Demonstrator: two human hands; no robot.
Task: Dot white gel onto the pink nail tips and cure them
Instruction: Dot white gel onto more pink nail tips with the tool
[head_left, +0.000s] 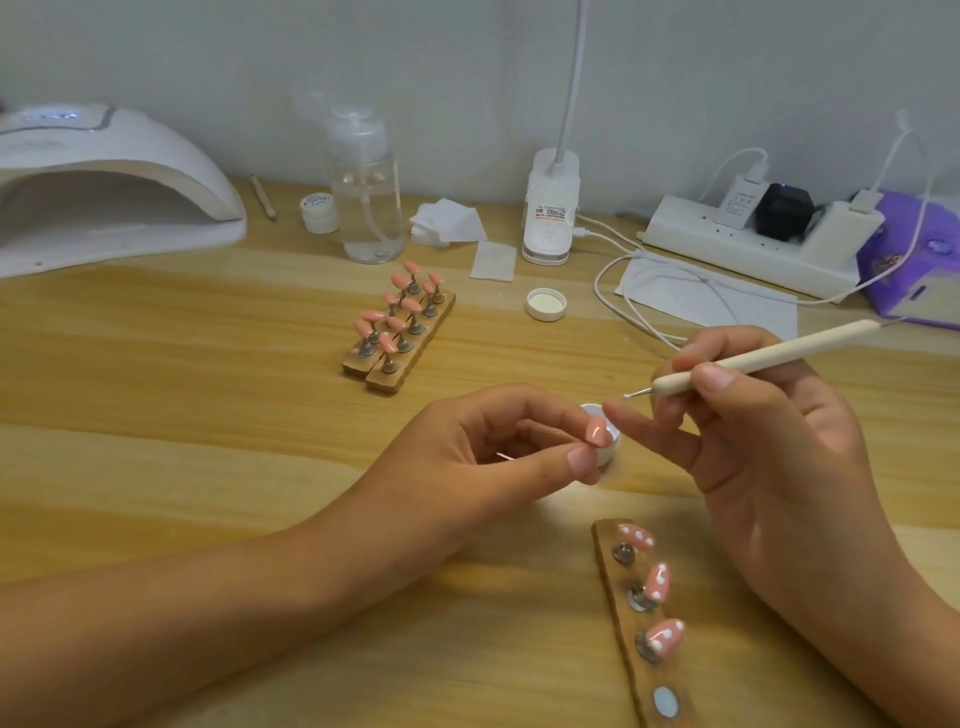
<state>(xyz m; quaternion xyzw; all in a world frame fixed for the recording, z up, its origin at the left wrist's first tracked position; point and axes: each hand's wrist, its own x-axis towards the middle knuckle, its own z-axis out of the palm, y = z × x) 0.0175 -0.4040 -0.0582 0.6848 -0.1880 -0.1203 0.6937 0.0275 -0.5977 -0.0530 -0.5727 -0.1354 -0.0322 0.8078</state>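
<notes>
My left hand pinches a plain pink nail tip on its small stand between thumb and fingers, just in front of the open white gel pot. My right hand grips a cream dotting pen, whose metal point carries a bead of white gel a little above and right of the held tip. A wooden holder strip at the lower right carries three pink tips with white dots and one bare magnet. Two more wooden strips in the middle hold several plain pink tips.
The white curing lamp stands at the back left. Along the back are a small jar, a clear pump bottle, wipes, a desk lamp base, a power strip with cables and a purple box. The pot's lid lies mid-table.
</notes>
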